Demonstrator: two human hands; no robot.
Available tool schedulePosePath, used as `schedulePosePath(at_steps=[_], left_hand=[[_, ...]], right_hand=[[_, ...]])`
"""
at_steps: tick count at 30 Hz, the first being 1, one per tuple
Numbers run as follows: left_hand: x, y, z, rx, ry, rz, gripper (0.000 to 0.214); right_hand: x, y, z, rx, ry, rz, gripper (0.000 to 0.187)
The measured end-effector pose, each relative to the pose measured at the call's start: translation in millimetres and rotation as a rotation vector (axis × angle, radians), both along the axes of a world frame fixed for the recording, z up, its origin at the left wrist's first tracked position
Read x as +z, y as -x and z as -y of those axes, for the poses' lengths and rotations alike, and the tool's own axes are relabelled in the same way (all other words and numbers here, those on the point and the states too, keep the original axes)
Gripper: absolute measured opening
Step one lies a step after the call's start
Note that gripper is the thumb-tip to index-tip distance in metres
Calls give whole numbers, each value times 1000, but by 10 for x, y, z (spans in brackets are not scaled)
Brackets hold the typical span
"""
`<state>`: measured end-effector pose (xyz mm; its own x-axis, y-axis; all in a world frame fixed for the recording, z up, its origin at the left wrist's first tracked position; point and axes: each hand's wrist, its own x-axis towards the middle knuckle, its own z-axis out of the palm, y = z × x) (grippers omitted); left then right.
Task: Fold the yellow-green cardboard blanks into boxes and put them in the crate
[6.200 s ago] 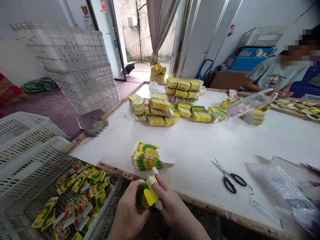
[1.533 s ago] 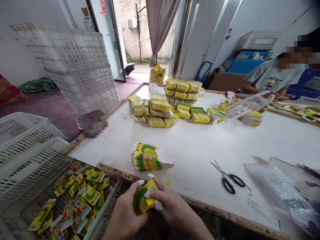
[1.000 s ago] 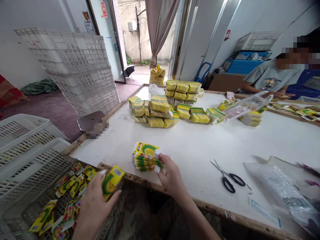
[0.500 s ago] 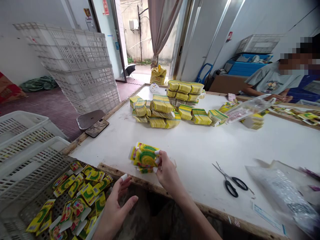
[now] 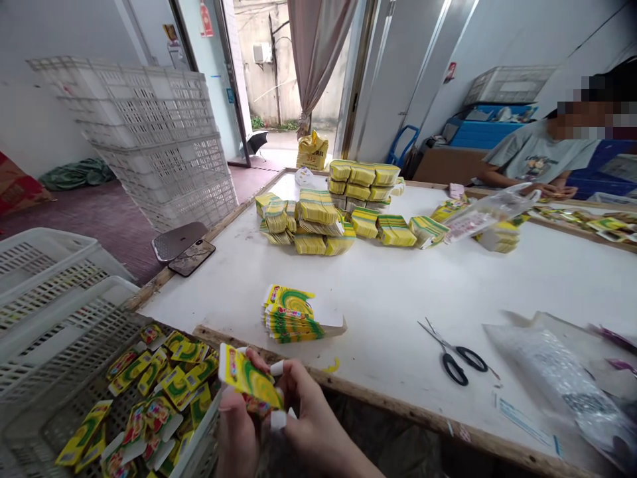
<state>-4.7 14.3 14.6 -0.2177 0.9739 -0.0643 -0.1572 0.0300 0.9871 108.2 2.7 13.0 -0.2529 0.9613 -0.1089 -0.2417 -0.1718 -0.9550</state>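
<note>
A yellow and green printed carton (image 5: 251, 382) is held between both hands, just in front of the table's wooden edge. My left hand (image 5: 236, 425) grips its left end, thumb on the near side. At the right end, my right hand (image 5: 303, 405) pinches it; white finger covers show on thumb and forefinger. Just beyond lies a fanned stack of flat cartons (image 5: 293, 315) on the white table (image 5: 373, 299). Below and to the left, a white plastic crate (image 5: 199, 441) contains many loose yellow cartons (image 5: 174, 382).
Bundled carton stacks (image 5: 318, 219) stand farther back. Black-handled scissors (image 5: 452, 355) and a clear plastic bag (image 5: 557, 378) lie on the right. A phone (image 5: 192, 257) rests at the left edge. Tall crates (image 5: 149, 133) rise behind, and another person (image 5: 542, 159) sits at the far right.
My right hand has drawn a carton off the stack toward me and down to the left. My left hand, open before, has closed on it too.
</note>
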Motion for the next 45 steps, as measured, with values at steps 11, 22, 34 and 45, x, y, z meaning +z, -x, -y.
schedulePosePath(at_steps=[11, 22, 34, 45], left_hand=[[-265, 17, 48, -31, 119, 275, 35], [-251, 83, 9, 39, 95, 149, 32], [-96, 544, -125, -490, 100, 194, 94], [-176, -97, 130, -327, 59, -530, 63]], right_hand=[[131, -302, -49, -27, 65, -331, 31], [5, -310, -88, -70, -27, -44, 23], [247, -755, -97, 227, -641, 888, 30], [-70, -460, 150, -409, -787, 640, 31]])
